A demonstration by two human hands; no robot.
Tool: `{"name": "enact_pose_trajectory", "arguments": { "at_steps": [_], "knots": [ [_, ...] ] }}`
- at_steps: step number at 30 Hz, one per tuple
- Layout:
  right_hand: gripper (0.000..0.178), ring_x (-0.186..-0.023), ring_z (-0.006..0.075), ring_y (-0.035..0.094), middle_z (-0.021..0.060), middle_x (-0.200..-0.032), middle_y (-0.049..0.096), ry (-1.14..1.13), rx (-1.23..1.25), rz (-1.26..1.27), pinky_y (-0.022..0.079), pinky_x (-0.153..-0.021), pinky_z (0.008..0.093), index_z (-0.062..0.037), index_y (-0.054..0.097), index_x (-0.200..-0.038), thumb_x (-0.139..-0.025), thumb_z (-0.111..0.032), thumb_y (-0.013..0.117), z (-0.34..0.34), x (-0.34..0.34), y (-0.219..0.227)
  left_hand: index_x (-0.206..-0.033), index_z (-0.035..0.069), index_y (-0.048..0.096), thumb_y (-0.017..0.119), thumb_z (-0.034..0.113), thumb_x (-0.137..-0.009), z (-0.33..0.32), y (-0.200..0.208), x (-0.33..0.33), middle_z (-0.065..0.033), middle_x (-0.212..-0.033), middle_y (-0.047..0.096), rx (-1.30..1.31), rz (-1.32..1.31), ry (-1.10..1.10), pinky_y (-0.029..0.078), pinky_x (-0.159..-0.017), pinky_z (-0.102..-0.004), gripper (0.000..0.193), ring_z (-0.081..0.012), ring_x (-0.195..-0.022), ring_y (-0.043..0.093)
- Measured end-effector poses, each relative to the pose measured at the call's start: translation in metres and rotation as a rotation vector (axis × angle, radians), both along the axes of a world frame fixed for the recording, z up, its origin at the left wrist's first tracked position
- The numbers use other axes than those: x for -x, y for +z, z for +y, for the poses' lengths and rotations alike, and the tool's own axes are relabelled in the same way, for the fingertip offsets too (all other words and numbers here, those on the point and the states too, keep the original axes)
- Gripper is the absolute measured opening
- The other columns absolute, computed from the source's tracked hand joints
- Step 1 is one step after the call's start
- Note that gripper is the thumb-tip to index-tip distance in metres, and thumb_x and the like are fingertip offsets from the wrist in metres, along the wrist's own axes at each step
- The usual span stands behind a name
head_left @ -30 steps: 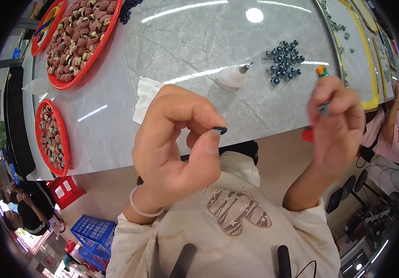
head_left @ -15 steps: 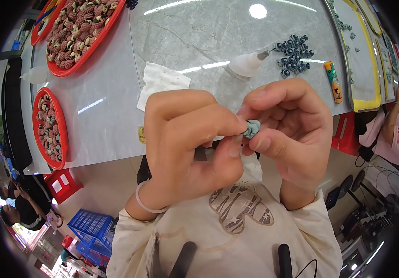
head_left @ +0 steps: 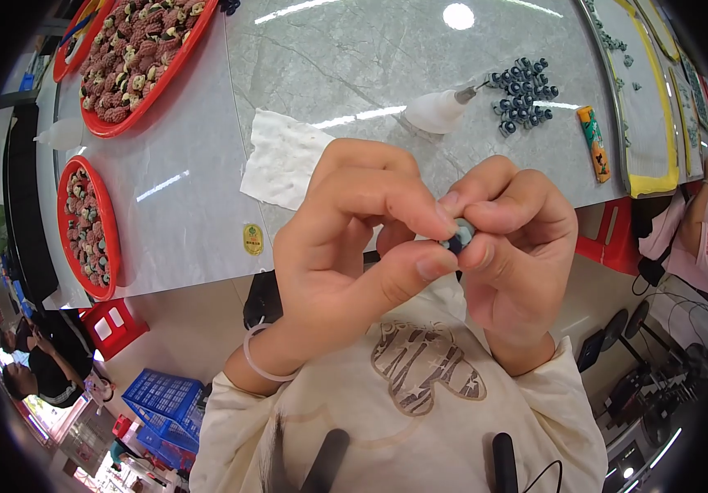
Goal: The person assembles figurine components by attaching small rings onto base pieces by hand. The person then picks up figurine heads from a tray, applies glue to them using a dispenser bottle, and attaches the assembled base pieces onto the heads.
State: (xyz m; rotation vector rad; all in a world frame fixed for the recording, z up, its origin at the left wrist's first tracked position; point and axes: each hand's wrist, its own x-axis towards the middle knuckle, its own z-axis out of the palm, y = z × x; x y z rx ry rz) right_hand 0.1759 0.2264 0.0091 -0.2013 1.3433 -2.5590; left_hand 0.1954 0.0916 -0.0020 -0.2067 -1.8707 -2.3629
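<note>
My left hand [head_left: 354,238] and my right hand [head_left: 518,238] meet above the near edge of the table. Between their fingertips is a small pale blue-green piece [head_left: 460,233] with a dark blue part on the side by my left thumb. Both hands pinch it by thumb and forefinger; the fingertips hide much of it. Beyond them on the table stands a white squeeze bottle [head_left: 436,113] with a thin needle tip. Beside that tip lies a cluster of small dark blue pieces [head_left: 525,97]. A crumpled white sheet [head_left: 286,160] lies just past my left hand.
Red trays [head_left: 151,97] of pinkish pieces fill the left side, with a smaller red tray [head_left: 110,234] nearer. An orange-and-green tube [head_left: 593,144] lies right, next to a yellow-edged tray [head_left: 650,186]. Blue crates [head_left: 161,398] stand on the floor. Another person [head_left: 703,238] sits far right.
My left hand has shifted right and turned, and the piece has come slightly right with it. Its dark blue part now shows. The right-hand fingers have closed in around it.
</note>
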Motion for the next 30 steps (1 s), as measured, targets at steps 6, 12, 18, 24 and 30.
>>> {"name": "enact_pose_trajectory", "arguments": {
  "at_steps": [6,12,18,24,30],
  "knots": [
    [0.021,-0.079,0.0148,0.053,0.011,-0.087,0.053,0.069,0.054,0.032,0.044,-0.066,0.0234,-0.004,0.054,-0.086,-0.071,-0.009,0.068,0.006,0.004,-0.012,-0.089,0.008,0.049,0.066,0.024,-0.073,-0.004,-0.007,0.009,-0.0109,-0.089,0.045,0.34,0.371,0.025,0.038,-0.062,-0.0211,0.028,-0.013,-0.072,0.045],
    [0.026,-0.078,0.0133,0.049,0.0096,-0.095,0.051,-0.047,-0.166,0.139,0.04,-0.065,0.0232,0.0007,0.052,-0.101,-0.078,-0.008,0.059,0.05,0.029,-0.008,-0.093,0.004,0.049,0.058,0.024,-0.079,-0.013,-0.002,0.01,-0.0145,-0.089,0.045,0.346,0.322,0.138,0.037,-0.051,-0.0202,0.026,-0.0126,-0.058,0.044],
    [0.022,-0.073,0.0089,0.05,0.0059,-0.088,0.055,-0.361,-0.869,0.152,0.041,-0.064,0.0206,-0.0011,0.058,-0.095,-0.075,0.005,0.054,0.09,0.05,-0.026,-0.091,-0.002,0.051,0.047,0.006,-0.083,-0.037,0.003,0.015,-0.0095,-0.088,0.046,0.26,0.184,0.248,0.037,-0.054,-0.0194,0.012,-0.0085,-0.061,0.045],
    [0.018,-0.073,0.0082,0.053,0.0052,-0.087,0.058,-0.388,-1.217,0.334,0.042,-0.066,0.0195,0.0021,0.059,-0.088,-0.071,0.007,0.058,0.075,0.056,-0.027,-0.091,-0.003,0.052,0.048,0.005,-0.083,-0.047,0.016,0.036,-0.008,-0.083,0.052,0.35,0.138,0.276,0.036,-0.055,-0.0181,0.013,-0.0073,-0.06,0.046],
    [0.019,-0.079,0.0092,0.054,0.0043,-0.089,0.057,-0.365,-1.022,0.188,0.042,-0.069,0.0192,0.0027,0.057,-0.092,-0.073,0.006,0.057,0.084,0.057,-0.024,-0.082,-0.001,0.054,0.051,0.011,-0.08,-0.08,0.03,0.123,0.002,-0.07,0.051,0.981,0.144,0.155,0.031,-0.052,-0.0178,0.012,-0.0036,-0.057,0.041]
  ]
}}
